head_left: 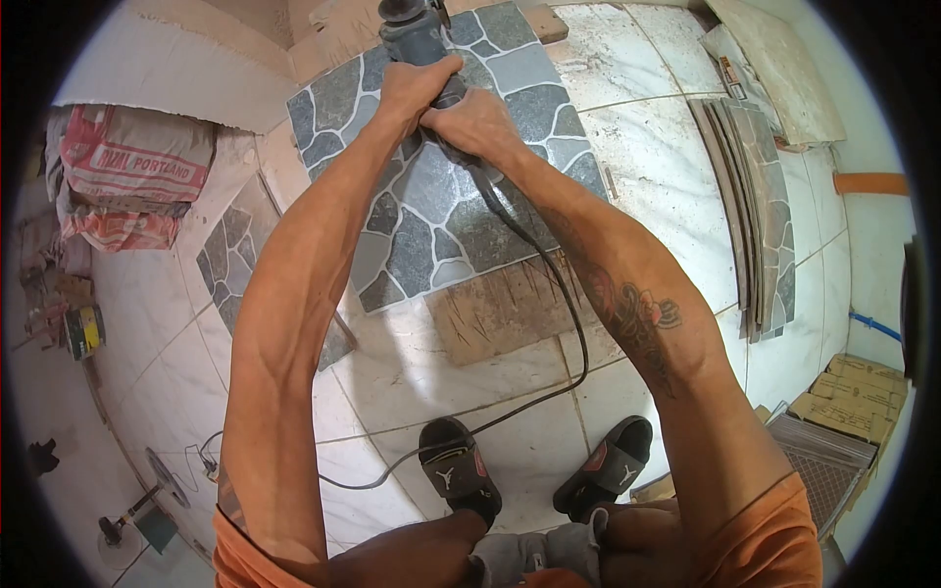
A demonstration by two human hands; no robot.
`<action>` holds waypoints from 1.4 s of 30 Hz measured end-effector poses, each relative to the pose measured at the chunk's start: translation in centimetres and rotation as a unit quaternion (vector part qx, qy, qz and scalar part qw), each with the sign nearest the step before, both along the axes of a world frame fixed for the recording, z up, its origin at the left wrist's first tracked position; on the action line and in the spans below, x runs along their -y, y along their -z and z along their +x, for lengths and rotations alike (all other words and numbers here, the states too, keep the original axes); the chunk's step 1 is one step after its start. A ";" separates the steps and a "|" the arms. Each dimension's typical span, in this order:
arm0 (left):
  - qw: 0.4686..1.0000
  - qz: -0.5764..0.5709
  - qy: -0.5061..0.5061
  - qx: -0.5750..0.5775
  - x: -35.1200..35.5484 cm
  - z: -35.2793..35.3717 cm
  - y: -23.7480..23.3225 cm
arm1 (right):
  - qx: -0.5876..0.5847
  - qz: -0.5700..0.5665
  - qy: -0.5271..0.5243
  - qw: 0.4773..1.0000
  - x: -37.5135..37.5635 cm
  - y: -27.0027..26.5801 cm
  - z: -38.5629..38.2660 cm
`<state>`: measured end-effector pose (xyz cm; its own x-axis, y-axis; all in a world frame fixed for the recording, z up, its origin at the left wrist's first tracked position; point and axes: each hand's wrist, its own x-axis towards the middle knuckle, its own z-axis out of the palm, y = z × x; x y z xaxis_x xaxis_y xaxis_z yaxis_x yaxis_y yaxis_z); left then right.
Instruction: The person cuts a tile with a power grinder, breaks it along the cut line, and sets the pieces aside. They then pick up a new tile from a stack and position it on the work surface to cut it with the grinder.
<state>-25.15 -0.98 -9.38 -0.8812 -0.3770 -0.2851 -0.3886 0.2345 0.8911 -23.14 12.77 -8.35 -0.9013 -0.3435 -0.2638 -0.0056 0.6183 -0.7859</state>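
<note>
Both my hands are closed around a dark corded angle grinder (416,39), over the far part of a grey stone-patterned tile (431,240). My left hand (414,88) wraps the body from the left, thumb on top. Closer to me, my right hand (476,122) grips the rear of the tool, where the black cord (510,220) leaves it. The grinder's front end lies near the top edge of the view; its disc cannot be made out. Under the tile's near edge lies a worn wooden board (505,312).
The cord loops over the white floor tiles (392,392) near my sandalled feet. Stacked stone-patterned tiles (755,216) lie at right, another patterned tile (232,250) at left. Cement bags (137,167) stand far left, cardboard boxes (853,397) at lower right.
</note>
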 end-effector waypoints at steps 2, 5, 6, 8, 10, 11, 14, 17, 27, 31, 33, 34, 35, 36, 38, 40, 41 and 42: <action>1.000 -0.022 -0.004 0.006 0.0 0.0 -0.1 | 0.004 0.001 0.000 1.000 -0.1 -0.2 0.0; 1.000 -0.002 -0.011 0.004 0.1 0.0 -0.2 | 0.010 0.004 0.002 1.000 -0.1 -0.5 0.1; 1.000 -0.008 -0.009 0.008 0.1 0.0 -0.2 | 0.013 0.005 0.002 1.000 -0.1 -0.6 0.1; 1.000 -0.021 -0.006 0.016 0.0 0.0 -0.3 | 0.019 0.003 0.001 1.000 -0.1 -0.6 0.1; 1.000 -0.015 0.001 0.021 0.0 0.1 -0.5 | 0.027 -0.002 -0.001 1.000 -0.2 -0.6 0.1; 1.000 -0.012 0.004 0.024 0.0 0.1 -0.4 | 0.028 -0.003 0.000 1.000 -0.2 -0.7 0.1; 1.000 -0.021 0.004 0.020 0.1 0.0 -0.2 | 0.024 -0.003 0.003 1.000 -0.2 -0.6 0.1; 0.999 -0.024 0.003 0.022 0.0 0.1 -0.4 | 0.015 0.000 0.006 1.000 -0.1 -0.5 0.1; 0.999 -0.035 0.013 0.022 -0.2 0.5 -0.7 | 0.020 -0.018 0.015 1.000 -0.2 -0.3 0.4; 0.998 -0.048 0.015 0.027 -0.4 0.8 -1.0 | 0.015 -0.001 0.012 1.000 -0.3 -0.7 0.6; 0.998 -0.050 0.017 0.030 -0.5 1.0 -1.4 | 0.009 -0.005 0.014 1.000 -0.3 -0.6 0.7; 0.998 -0.048 0.017 0.031 -0.6 1.1 -1.5 | 0.005 -0.008 0.015 1.000 -0.4 -0.6 0.8; 0.998 -0.047 0.018 0.032 -0.7 1.3 -1.6 | 0.001 -0.009 0.014 1.000 -0.4 -0.3 0.8; 0.998 -0.043 0.017 0.031 -0.8 1.4 -1.8 | -0.004 -0.011 0.013 1.000 -0.3 -0.1 0.7; 0.999 -0.036 0.014 0.028 -1.0 1.5 -1.9 | -0.008 -0.012 0.011 1.000 -0.3 0.2 0.7; 0.999 -0.032 0.018 0.026 -0.8 1.4 -1.6 | -0.007 -0.012 0.010 1.000 -0.3 0.3 0.7; 0.999 -0.031 0.020 0.025 -0.7 1.4 -1.5 | -0.001 -0.010 0.011 1.000 -0.3 0.0 0.8; 0.999 -0.029 0.018 0.022 -0.7 1.3 -1.3 | 0.004 -0.008 0.011 1.000 -0.4 -0.3 0.9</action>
